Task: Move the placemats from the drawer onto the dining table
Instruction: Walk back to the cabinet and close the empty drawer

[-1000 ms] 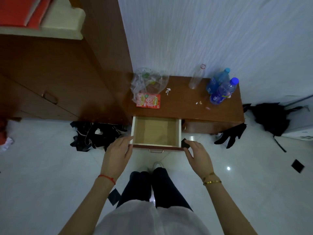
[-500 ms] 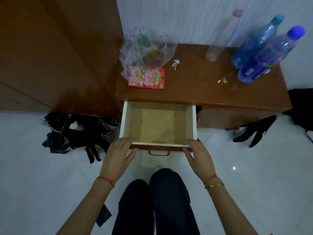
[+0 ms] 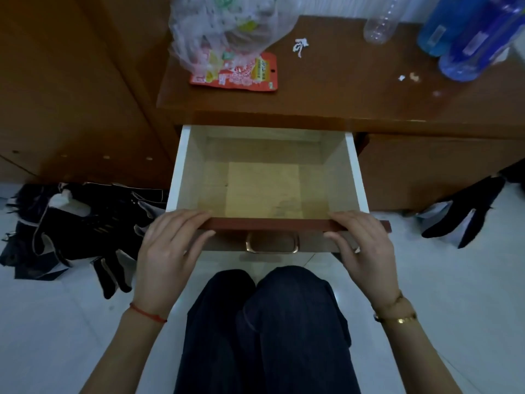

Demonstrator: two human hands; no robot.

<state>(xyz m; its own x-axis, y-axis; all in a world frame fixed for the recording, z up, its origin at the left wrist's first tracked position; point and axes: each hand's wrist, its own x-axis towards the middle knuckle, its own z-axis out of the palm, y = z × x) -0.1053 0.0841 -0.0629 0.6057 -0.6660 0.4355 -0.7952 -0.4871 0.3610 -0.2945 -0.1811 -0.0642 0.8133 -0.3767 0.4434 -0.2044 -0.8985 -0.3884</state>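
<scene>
Drawer pulled out; pale flat mat lies on its bottom. Left hand and right hand each grip the front panel, fingers curled over its top edge.

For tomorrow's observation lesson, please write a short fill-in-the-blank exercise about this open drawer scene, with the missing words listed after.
1. Both hands grip the front edge of the ____, left hand and right hand.
2. The metal handle sits ____ the two hands.
3. The red snack packet lies partly under a clear plastic ____.
4. The blue bottles stand at the cabinet top's ____ end.

Missing words: drawer; between; bag; right
</scene>
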